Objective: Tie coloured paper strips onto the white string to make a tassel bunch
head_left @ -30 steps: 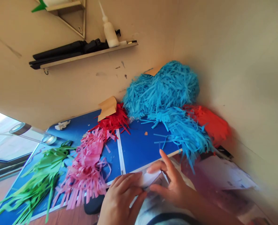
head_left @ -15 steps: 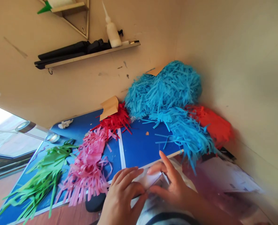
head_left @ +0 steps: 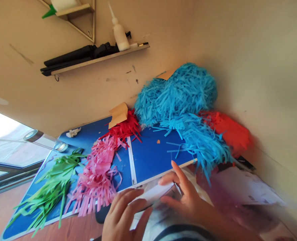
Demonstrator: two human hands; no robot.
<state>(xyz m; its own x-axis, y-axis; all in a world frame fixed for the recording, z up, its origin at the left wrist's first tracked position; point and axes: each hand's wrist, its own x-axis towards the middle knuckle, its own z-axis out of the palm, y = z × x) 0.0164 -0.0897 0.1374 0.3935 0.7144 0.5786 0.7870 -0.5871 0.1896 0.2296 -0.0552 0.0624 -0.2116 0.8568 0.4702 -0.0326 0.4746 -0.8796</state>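
Observation:
Low in the view, a white flat piece [head_left: 155,193], perhaps folded paper, lies between my two hands above my lap. My left hand [head_left: 128,212] has its curved fingers over the left end of this piece, the thumb below. At the other end, my right hand [head_left: 185,194] pinches the piece between thumb and bent fingers, while one finger points up. Its underside is mostly hidden. Just beyond my hands is the front edge of a blue table [head_left: 153,164]. Nearest to my left hand on that table is a bundle of pink paper fringe [head_left: 100,174].
Green fringe [head_left: 55,180] and a glass jar [head_left: 48,140] lie at left. Red fringe [head_left: 125,129] carries a brown paper piece [head_left: 118,114]. Blue fringe [head_left: 178,93] heaps against the wall, with red-orange fringe [head_left: 228,130] beside it. A wall shelf [head_left: 100,60] holds a white bottle [head_left: 120,35].
My left hand has slid left and down along the white piece, so more of it shows. My right hand keeps nearly the same grip. The view has shifted slightly.

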